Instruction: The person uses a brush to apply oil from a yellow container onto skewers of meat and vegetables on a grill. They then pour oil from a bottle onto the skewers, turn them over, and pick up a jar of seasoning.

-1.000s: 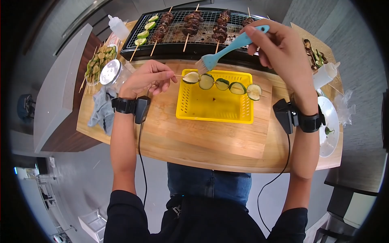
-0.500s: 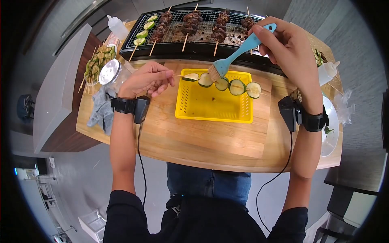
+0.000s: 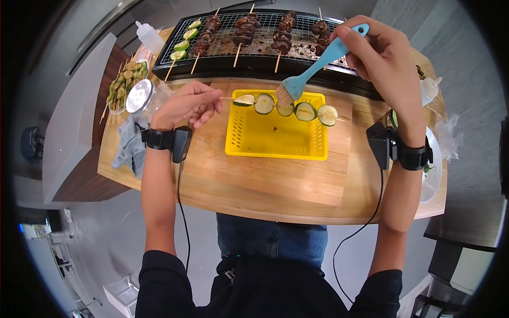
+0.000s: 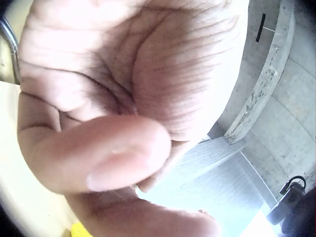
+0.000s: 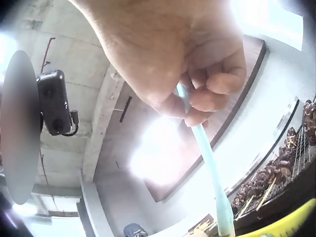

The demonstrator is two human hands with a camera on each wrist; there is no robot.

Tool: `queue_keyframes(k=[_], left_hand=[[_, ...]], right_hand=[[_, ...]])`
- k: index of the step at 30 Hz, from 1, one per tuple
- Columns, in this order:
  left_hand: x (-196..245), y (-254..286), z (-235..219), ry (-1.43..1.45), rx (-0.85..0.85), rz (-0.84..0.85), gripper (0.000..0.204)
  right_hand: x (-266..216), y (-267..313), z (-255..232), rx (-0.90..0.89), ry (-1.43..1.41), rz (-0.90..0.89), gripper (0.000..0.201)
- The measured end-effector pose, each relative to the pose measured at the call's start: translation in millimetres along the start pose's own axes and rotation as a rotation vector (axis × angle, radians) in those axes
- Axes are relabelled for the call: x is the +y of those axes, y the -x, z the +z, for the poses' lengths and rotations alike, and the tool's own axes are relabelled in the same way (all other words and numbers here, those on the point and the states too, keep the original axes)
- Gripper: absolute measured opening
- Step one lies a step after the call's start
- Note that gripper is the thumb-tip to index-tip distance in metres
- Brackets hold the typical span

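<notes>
My left hand (image 3: 192, 106) pinches the bare end of a wooden skewer between thumb and fingers. Several round zucchini slices (image 3: 306, 111) are threaded along it, over a yellow plastic basket (image 3: 275, 151). A light blue basting brush (image 3: 321, 61) is gripped near its handle's end by my right hand (image 3: 384, 66). Its bristles overlap the middle zucchini slice in the head view. In the right wrist view the brush handle (image 5: 210, 158) runs down from the curled fingers. The left wrist view has the left palm (image 4: 108, 64) and curled fingers; the skewer is hidden there.
Behind the basket stands a black grill (image 3: 238, 64) with meat skewers (image 3: 246, 29) and one zucchini skewer (image 3: 185, 40). At left are a shaker jar (image 3: 142, 96), a grey cloth (image 3: 129, 143) and a plate of skewers (image 3: 126, 85). A white plate (image 3: 432, 180) lies at right.
The brush has moved right along the skewer, from the left slices to the middle one. My left hand keeps its pinch on the skewer, and the whole scene has shifted slightly left.
</notes>
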State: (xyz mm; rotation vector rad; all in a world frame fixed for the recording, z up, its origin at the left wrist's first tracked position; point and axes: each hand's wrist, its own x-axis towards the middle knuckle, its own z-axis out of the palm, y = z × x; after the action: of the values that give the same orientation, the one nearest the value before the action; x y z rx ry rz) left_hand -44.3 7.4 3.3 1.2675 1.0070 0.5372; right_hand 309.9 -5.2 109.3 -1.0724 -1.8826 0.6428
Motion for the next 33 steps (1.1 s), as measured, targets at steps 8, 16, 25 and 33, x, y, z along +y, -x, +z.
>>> queue_keyframes(k=[8,16,25,33], left_hand=[[4,1,3,0.075,0.08,-0.001,0.037],[0,0,-2,0.008,-0.017,0.119,0.033],[6,3,1,-0.07,-0.013,0.108,0.027],[5,1,-1,-0.059,-0.005,0.099,0.026]], right_hand=[[1,0,-1,0.021,0.065,-0.014,0.021],[1,0,-2,0.081,0.18,-0.02,0.022],[3,0,-2,0.105,0.205,-0.013,0.022],[-16,4,-1,0.143,0.194,-0.021,0.021]])
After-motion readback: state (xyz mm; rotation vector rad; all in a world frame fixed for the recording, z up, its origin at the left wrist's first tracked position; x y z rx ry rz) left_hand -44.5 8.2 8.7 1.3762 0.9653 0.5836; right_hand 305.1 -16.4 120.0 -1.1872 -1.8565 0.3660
